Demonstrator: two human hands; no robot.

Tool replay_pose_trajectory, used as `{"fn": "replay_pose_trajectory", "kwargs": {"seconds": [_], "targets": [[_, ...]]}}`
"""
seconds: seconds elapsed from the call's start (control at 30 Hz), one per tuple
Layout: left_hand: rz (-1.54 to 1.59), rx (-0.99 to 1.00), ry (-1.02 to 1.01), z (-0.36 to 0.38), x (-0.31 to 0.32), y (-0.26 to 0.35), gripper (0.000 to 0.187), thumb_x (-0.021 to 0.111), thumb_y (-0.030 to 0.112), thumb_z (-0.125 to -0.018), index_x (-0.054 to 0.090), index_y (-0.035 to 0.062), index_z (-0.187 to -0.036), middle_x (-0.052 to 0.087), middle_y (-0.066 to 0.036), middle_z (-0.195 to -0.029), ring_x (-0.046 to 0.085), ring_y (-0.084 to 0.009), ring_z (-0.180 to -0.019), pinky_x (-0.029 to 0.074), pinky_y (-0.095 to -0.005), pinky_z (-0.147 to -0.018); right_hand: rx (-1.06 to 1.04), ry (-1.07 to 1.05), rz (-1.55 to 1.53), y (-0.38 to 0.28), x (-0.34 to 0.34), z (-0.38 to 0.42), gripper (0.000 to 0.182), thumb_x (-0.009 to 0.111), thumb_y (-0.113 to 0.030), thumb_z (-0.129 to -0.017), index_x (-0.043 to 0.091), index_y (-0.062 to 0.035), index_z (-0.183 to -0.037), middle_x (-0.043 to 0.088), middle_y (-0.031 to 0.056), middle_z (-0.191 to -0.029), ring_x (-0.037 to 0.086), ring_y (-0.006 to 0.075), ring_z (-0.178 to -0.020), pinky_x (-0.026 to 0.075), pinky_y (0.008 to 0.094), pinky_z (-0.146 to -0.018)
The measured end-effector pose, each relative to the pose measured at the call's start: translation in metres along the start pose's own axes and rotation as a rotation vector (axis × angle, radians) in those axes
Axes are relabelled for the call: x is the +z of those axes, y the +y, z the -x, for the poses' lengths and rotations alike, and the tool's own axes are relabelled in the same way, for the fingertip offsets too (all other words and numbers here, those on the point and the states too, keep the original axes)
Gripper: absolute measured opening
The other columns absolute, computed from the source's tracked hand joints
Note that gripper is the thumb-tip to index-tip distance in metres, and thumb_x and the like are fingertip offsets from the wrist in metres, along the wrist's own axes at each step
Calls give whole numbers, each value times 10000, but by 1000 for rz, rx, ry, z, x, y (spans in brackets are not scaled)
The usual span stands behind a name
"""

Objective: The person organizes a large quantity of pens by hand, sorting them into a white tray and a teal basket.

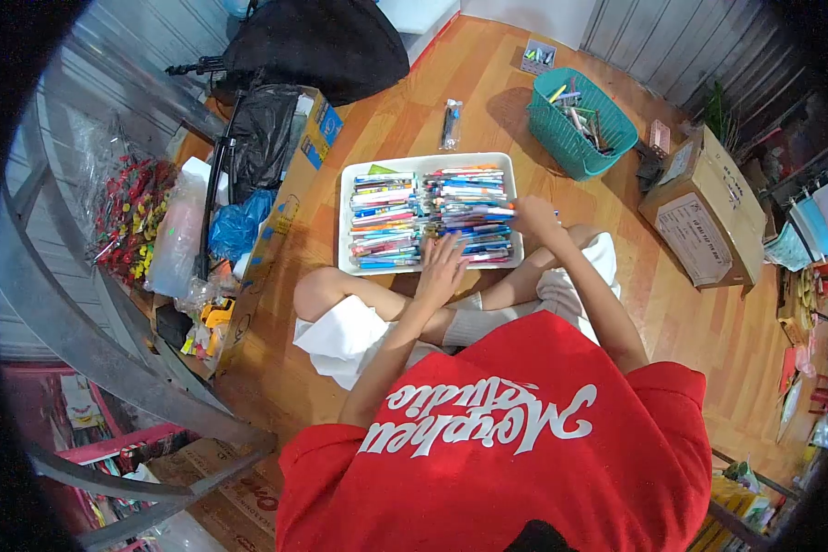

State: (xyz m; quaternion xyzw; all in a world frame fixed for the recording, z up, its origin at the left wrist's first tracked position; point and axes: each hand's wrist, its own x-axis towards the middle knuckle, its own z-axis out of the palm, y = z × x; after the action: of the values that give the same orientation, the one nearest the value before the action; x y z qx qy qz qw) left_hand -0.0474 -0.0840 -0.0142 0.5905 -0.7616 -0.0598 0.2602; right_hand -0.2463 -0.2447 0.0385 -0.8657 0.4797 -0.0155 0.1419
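Note:
A white tray (346,216) lies on the wooden floor by the crossed legs, holding many pens (382,213) laid sideways in two columns. Over the lower middle of the tray, my left hand (442,267) rests on the pens with its fingers apart; nothing shows gripped in it. My right hand (535,219) is at the tray's right edge, beside the ends of the pens in the right column. Its fingers are bent towards the pens, and their tips are too unclear to tell whether they hold one.
Beyond the tray lies a small clear packet (451,125). A teal basket (580,164) with pens stands at the upper right, near a small grey box (538,57) and a large cardboard box (692,228). Another open carton (271,241) stands left.

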Motion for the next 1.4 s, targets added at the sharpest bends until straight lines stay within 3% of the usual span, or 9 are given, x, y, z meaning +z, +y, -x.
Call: {"fn": "replay_pose_trajectory", "kwargs": {"seconds": [0.03,0.23,0.47,0.67,0.77,0.87,1.13,1.33,1.4], "targets": [[-46,39,-67,-2,9,-2,459,464,286,-939,415,56,-1334,393,-144,-1392,360,-327,-1287,220,-500,-1083,-40,-20,-65,5,-5,0,264,674,-229,-717,668,-76,-932,658,195,-832,641,366,-751,513,453,-692],[-83,69,-202,3,37,4,539,452,318,-934,337,45,-1383,366,-126,-1420,288,-287,-1341,205,-472,-1098,-257,-154,-1,-13,12,-18,227,630,-199,-756,654,-63,-936,655,184,-867,641,348,-822,506,451,-718],[120,-107,-9,0,19,5,464,453,244,-944,390,-11,-1326,315,-203,-1425,253,-354,-1346,215,-450,-1103,-487,-129,151,-32,53,-58,160,638,-162,-742,681,-55,-854,659,176,-844,650,332,-801,524,429,-708],[175,-132,95,1,19,2,396,488,173,-929,439,1,-1283,352,-212,-1385,281,-380,-1323,280,-453,-1071,-438,-192,191,-23,59,-69,284,695,-286,-739,671,-40,-878,654,184,-856,639,352,-836,513,445,-733],[215,-153,137,0,19,1,363,506,133,-908,468,-8,-1240,378,-218,-1353,305,-387,-1305,295,-457,-1062,-513,-104,101,-35,47,-62,167,648,-177,-732,681,-53,-840,661,179,-840,657,333,-796,532,435,-677],[229,-175,142,1,19,1,342,511,110,-893,485,-21,-1208,389,-223,-1334,323,-395,-1290,298,-462,-1057,-453,-155,262,-52,43,-60,154,619,-167,-738,684,-58,-826,665,163,-822,665,323,-754,533,434,-639],[241,-171,161,3,21,-2,369,527,68,-871,467,-4,-1228,387,-212,-1334,329,-395,-1282,308,-457,-1051,-365,-32,165,-34,23,-62,145,585,-138,-731,674,-37,-786,653,180,-767,650,334,-749,522,440,-658],[102,-186,158,-13,24,-5,465,521,125,-890,387,-28,-1308,345,-214,-1385,322,-389,-1286,283,-466,-1063,-443,13,182,-29,-15,-68,238,669,-257,-720,655,-21,-748,643,177,-759,640,330,-732,517,438,-657],[5,-136,125,-23,25,-11,499,489,213,-913,369,-36,-1328,339,-220,-1393,300,-385,-1302,227,-475,-1090,-474,19,210,-34,9,-78,296,688,-306,-715,658,-13,-747,644,171,-749,644,334,-715,522,436,-633]]}}
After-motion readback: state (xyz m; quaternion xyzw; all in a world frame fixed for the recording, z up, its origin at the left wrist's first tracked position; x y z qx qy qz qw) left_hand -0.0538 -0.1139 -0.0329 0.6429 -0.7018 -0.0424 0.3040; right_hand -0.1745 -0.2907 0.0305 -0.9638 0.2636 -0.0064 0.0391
